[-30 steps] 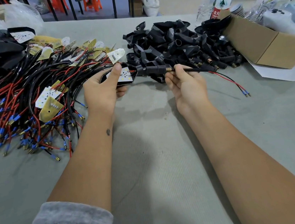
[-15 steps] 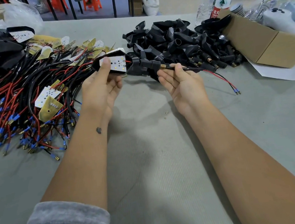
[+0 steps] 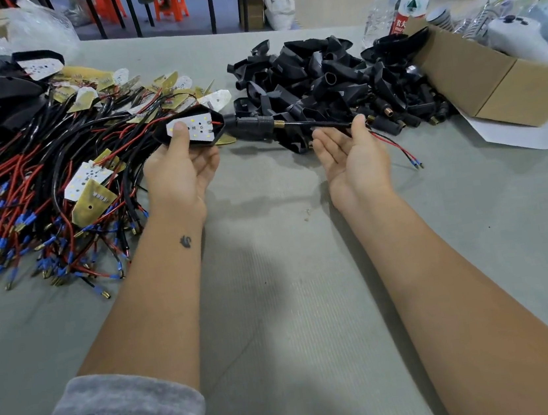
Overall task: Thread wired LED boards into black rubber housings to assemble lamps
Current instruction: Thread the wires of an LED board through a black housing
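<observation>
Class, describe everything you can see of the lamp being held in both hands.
The lamp is a black, rubbery-looking housing, held roughly level above the grey table. Its wide, pointed head cradles a white LED board facing up, with a red lead at its inner end. A narrower neck ends in a brass-coloured fitting, from which a black cable runs right, splitting into red and black wires with blue-sleeved tips. The left hand cups the head, thumb pressing the board; the right hand pinches the cable.

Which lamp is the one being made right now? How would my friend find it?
Look between the wire pile and the black housings heap. The lamp is in the left hand, thumb on its white board. Only it has a board inside.
</observation>
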A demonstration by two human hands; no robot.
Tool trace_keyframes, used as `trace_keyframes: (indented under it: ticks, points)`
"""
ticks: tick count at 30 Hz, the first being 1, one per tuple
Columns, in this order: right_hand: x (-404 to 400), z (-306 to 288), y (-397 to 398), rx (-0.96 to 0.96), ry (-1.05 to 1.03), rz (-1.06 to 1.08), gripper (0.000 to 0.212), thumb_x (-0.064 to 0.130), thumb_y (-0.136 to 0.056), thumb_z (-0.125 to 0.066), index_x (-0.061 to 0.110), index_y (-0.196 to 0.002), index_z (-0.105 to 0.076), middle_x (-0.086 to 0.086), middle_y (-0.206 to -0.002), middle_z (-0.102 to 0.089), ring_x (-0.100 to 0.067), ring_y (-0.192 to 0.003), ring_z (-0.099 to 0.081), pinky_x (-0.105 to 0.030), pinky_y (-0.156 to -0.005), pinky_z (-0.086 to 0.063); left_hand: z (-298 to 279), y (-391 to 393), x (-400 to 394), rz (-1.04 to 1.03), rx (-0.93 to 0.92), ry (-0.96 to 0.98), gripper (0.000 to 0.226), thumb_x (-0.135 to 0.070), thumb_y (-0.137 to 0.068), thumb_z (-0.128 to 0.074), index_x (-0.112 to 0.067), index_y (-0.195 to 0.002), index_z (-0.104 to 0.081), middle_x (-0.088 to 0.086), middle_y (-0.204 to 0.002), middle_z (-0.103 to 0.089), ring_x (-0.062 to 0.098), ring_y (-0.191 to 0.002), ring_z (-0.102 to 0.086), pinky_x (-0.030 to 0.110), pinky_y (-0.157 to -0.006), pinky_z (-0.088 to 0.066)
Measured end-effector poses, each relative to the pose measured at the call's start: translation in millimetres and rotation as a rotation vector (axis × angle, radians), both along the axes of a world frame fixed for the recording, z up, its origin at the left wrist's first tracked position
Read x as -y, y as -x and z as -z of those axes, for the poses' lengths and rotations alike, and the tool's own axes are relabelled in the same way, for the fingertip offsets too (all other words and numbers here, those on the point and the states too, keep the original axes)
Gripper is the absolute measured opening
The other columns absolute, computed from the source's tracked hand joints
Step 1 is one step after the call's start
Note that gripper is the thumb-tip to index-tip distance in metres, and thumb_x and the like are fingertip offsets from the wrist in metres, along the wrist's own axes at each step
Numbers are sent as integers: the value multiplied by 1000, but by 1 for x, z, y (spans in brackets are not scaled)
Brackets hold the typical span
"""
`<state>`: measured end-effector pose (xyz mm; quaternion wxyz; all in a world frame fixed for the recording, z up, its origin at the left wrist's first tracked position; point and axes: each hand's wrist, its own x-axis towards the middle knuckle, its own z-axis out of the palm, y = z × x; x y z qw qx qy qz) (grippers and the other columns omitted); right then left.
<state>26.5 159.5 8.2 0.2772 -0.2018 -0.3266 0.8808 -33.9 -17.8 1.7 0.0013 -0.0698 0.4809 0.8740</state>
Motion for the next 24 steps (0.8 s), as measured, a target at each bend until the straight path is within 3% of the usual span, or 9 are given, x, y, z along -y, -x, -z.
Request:
trace_keyframes:
  ticks: [9,24]
  points:
    - [-4,5,4,110,-183,230,16,13,-96,-60,9,-81,-55,-2,-67,-57,-7,-56,-58,-19,-56,-49,-3,-1,-1,-45,10,10,17,-26,-99,-56,-11,-92,-62,5,-78,-70,13,-60,-65,23,-59,-54]
    - [-2,-2,-4,-9,-28,159,12,5,-102,-47,3,-90,-49,-12,-60,-64,-19,-53,-69,-25,-52,-56,-4,-2,0,43,34,15,27,-33,-100,-52,-9,-103,-61,7,-75,-72,15,-61,-68,25,-59,-55]
